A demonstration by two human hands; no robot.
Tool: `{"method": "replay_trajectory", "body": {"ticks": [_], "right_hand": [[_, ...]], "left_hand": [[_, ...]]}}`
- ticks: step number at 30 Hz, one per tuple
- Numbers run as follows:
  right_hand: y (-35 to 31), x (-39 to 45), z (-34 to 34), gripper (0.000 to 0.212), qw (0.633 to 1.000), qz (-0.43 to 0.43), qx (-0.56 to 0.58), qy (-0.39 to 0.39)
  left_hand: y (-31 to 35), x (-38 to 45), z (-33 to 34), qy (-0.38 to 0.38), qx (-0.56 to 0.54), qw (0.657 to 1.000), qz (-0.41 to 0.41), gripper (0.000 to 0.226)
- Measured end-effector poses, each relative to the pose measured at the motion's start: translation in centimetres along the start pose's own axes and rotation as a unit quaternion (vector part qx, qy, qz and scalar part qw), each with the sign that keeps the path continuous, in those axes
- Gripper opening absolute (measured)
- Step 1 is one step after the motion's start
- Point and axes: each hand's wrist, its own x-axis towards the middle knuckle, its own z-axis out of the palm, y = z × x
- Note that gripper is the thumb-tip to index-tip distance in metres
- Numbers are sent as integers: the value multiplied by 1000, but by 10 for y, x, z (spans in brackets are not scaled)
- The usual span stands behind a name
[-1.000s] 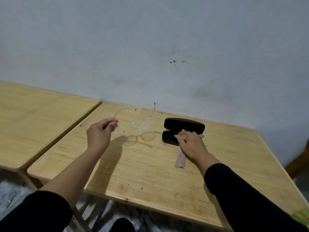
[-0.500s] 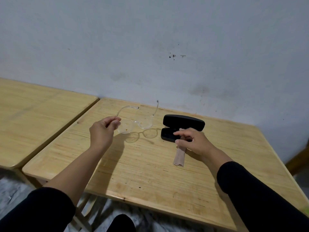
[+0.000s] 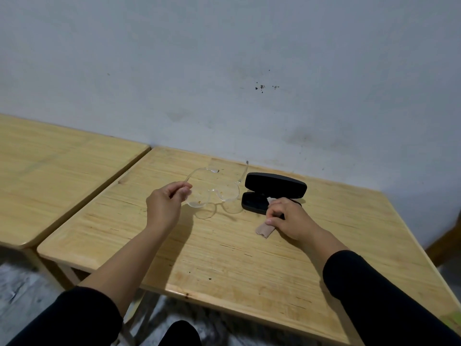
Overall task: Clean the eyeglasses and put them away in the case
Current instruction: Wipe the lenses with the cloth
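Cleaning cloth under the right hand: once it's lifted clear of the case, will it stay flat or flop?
Probably flop: the cleaning cloth drapes limply from the open black case onto the table. It looks thin, so likely very light. The right hand pinches it, and a pinch should hold it.

Clear eyeglasses (image 3: 214, 193), black case (image 3: 274, 188), beige cloth (image 3: 264, 230), pale wood-grain table (image 3: 224, 258), black sleeves (image 3: 374, 290)

A second wooden counter (image 3: 57, 168) stands just left of the near one; behind both, a grey wall (image 3: 224, 71) with dark specks (image 3: 261, 87).
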Motion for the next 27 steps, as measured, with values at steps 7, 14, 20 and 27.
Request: {"method": "replay_trajectory", "body": {"ticks": [7, 14, 20, 27], "right_hand": [[-22, -22, 4, 15, 932, 74, 315, 164], [-42, -54, 7, 14, 796, 102, 567, 184], [-55, -64, 9, 5, 749, 124, 605, 238], [-62, -69, 16, 10, 747, 174, 522, 372]], "left_hand": [[2, -12, 12, -18, -16, 1000, -4, 13], [12, -30, 33, -53, -30, 998, 16, 12], [22, -50, 48, -90, -48, 994, 39, 15], [28, -65, 53, -118, -84, 989, 39, 16]]}}
